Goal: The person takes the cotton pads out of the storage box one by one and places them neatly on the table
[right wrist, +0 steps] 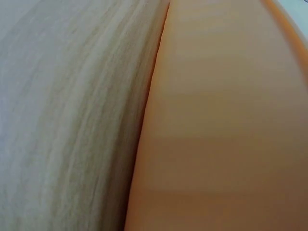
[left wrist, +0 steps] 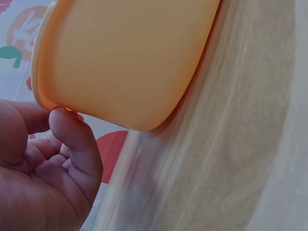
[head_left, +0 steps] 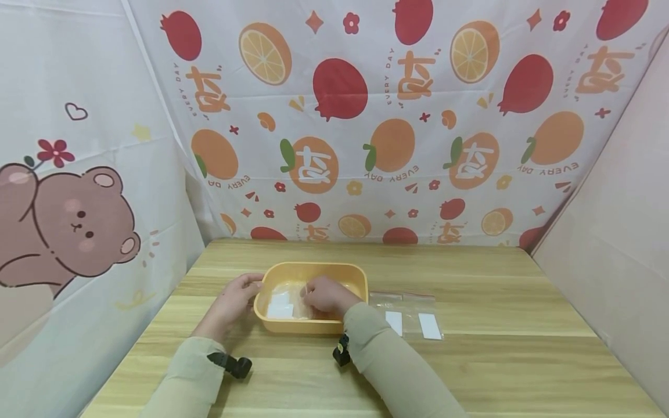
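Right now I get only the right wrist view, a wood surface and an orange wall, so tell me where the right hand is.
Observer: The head view shows the right hand reaching inside the tub.
Operator: Give me the left hand.
Observer: The left hand holds the tub at its left end.
Operator: Report what lies right of the tub.
Observer: Clear plastic packaging with two white patches lies there on the table.
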Motion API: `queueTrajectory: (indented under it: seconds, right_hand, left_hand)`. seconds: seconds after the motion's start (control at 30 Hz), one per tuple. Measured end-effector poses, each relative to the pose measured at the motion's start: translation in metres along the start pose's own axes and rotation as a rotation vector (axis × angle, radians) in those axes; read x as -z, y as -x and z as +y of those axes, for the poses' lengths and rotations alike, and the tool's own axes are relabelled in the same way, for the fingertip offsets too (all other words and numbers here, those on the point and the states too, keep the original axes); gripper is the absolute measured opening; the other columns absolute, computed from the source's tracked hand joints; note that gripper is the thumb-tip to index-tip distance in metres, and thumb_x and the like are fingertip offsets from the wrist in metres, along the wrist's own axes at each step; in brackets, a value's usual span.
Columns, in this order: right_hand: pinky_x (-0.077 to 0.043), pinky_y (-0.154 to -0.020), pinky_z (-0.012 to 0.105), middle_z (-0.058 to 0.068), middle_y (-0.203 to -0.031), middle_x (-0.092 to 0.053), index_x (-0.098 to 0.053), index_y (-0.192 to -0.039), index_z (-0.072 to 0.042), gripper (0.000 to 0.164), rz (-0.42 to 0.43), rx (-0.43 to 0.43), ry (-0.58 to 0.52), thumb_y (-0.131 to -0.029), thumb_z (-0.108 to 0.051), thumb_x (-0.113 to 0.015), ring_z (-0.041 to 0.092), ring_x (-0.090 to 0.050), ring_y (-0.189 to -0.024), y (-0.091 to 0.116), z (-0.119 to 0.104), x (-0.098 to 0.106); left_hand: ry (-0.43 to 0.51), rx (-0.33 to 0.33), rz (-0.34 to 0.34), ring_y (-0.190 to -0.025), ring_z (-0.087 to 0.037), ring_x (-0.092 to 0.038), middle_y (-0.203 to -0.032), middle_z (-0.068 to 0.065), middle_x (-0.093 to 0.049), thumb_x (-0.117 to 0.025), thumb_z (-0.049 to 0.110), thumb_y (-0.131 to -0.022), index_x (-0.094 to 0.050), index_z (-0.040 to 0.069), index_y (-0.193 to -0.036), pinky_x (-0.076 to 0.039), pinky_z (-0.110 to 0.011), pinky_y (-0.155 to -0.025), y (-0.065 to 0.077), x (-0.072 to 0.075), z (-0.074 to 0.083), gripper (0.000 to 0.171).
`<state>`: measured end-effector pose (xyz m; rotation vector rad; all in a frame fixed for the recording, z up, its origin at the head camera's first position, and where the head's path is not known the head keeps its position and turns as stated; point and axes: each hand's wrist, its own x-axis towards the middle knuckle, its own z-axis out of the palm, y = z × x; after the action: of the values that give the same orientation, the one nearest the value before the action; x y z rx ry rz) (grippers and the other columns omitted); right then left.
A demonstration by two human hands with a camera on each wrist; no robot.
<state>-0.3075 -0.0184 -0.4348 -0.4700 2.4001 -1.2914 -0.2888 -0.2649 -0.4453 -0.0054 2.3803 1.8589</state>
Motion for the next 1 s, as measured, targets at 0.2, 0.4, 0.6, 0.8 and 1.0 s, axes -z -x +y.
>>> queueTrajectory:
  seconds: [0.2, 0.4, 0.6, 0.8, 1.0]
  right_hand:
    - [-0.043, -0.051, 0.025, 0.001, -0.1, -0.068, -0.062, -0.078, -0.004, 0.012, 0.012, 0.015, -0.063, -0.089, 0.001, -0.063, 0.013, -0.047, -0.053, 0.0, -0.001, 0.0]
    - [-0.047, -0.051, 0.026, 0.001, -0.108, -0.068, -0.069, -0.091, -0.003, 0.009, 0.036, 0.045, -0.078, -0.089, 0.001, -0.061, 0.014, -0.049, -0.059, 0.004, -0.002, 0.004]
    - [-0.048, -0.06, 0.03, -0.002, -0.088, -0.063, -0.068, -0.089, -0.01, 0.015, 0.106, 0.093, -0.066, -0.099, -0.021, -0.064, 0.015, -0.052, -0.067, 0.01, -0.002, 0.016]
    - [-0.056, -0.072, 0.036, -0.003, -0.088, -0.063, -0.062, -0.077, -0.012, 0.028, 0.205, 0.15, -0.086, -0.098, -0.03, -0.067, 0.021, -0.064, -0.085, 0.022, -0.003, 0.032]
    - [-0.057, -0.085, 0.043, 0.003, -0.105, -0.071, -0.075, -0.114, -0.013, 0.026, 0.264, 0.154, -0.19, -0.102, -0.032, -0.061, 0.024, -0.069, -0.092, 0.036, -0.003, 0.048]
  left_hand:
    - [0.005, 0.001, 0.001, -0.099, -0.022, -0.065, -0.132, -0.024, -0.058, -0.045, 0.019, -0.109, -0.045, -0.004, -0.145, -0.057, -0.033, -0.078, 0.001, 0.0, 0.001, 0.042]
    - [0.011, 0.001, 0.003, -0.094, -0.02, -0.066, -0.127, -0.023, -0.06, -0.046, 0.018, -0.109, -0.046, -0.005, -0.143, -0.057, -0.033, -0.076, 0.001, -0.001, 0.001, 0.041]
    - [0.008, -0.004, 0.001, -0.095, -0.021, -0.066, -0.127, -0.023, -0.06, -0.045, 0.017, -0.109, -0.045, -0.005, -0.144, -0.057, -0.033, -0.076, 0.002, -0.001, 0.0, 0.041]
    - [-0.003, -0.006, 0.004, -0.098, -0.026, -0.065, -0.128, -0.024, -0.06, -0.045, 0.02, -0.109, -0.045, -0.004, -0.145, -0.056, -0.034, -0.076, 0.004, -0.001, 0.0, 0.043]
    - [-0.001, -0.005, 0.007, -0.099, -0.027, -0.064, -0.13, -0.024, -0.059, -0.046, 0.02, -0.109, -0.045, -0.004, -0.145, -0.056, -0.033, -0.075, 0.004, -0.002, -0.001, 0.043]
